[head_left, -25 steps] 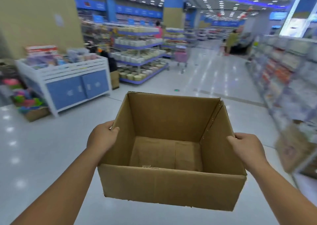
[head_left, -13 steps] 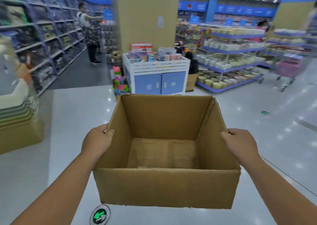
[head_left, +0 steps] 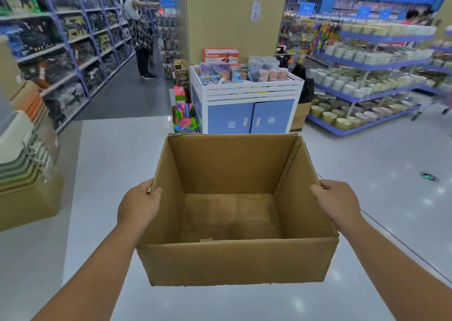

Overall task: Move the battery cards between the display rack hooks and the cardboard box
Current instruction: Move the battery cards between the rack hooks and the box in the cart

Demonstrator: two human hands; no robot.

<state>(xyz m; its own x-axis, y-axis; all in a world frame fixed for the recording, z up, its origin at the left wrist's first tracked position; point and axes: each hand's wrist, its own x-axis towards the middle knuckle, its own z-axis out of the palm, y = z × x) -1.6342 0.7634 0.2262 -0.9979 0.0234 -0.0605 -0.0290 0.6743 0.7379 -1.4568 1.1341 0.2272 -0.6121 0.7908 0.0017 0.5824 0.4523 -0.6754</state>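
An open brown cardboard box (head_left: 234, 264) hangs in front of me above the shop floor, and its inside is bare. My left hand (head_left: 138, 205) grips the box's left wall, thumb over the rim. My right hand (head_left: 336, 202) grips the right wall the same way. No battery cards and no display rack hooks are in view.
A white and blue promotion cart (head_left: 245, 100) full of toys stands straight ahead before a tan pillar (head_left: 234, 15). Toy shelves (head_left: 61, 46) line the left aisle, where a person (head_left: 139, 27) stands. Shelves of bowls (head_left: 367, 81) run at the right. Stacked goods on a carton (head_left: 24, 164) sit at my left.
The view has swung left across the shop while both hands keep the box in front of me. The promotion cart moved from the left of the view to the middle.
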